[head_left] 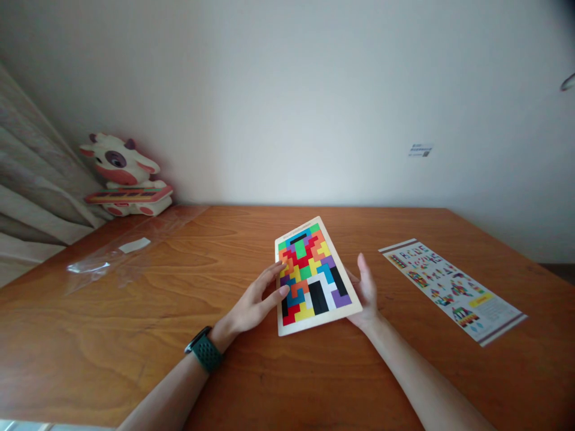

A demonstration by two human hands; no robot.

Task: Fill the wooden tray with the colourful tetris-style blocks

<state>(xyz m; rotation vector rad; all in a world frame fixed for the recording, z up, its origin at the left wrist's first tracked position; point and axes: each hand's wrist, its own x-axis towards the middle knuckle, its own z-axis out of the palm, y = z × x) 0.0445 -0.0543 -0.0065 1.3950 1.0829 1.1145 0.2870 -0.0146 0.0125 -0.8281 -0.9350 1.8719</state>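
Note:
A wooden block puzzle board point(305, 273), filled with colourful tetromino-style pieces, is held tilted above the table. My left hand point(255, 302) is at its left edge, with the thumb and fingertips resting on the pieces. At the right edge, my right hand point(366, 296) supports the board from behind; its thumb points up, away from the face, and its other fingers are mostly hidden by the board. Black, white, red, yellow, green, blue, orange and purple pieces show in the pale frame.
A printed pattern sheet point(449, 287) lies on the wooden table point(135, 347) at the right. Clear plastic wrapping point(108, 263) lies at the left, in front of a cow-shaped toy keyboard point(128, 179). A curtain point(27, 179) hangs at the left; a wall stands behind.

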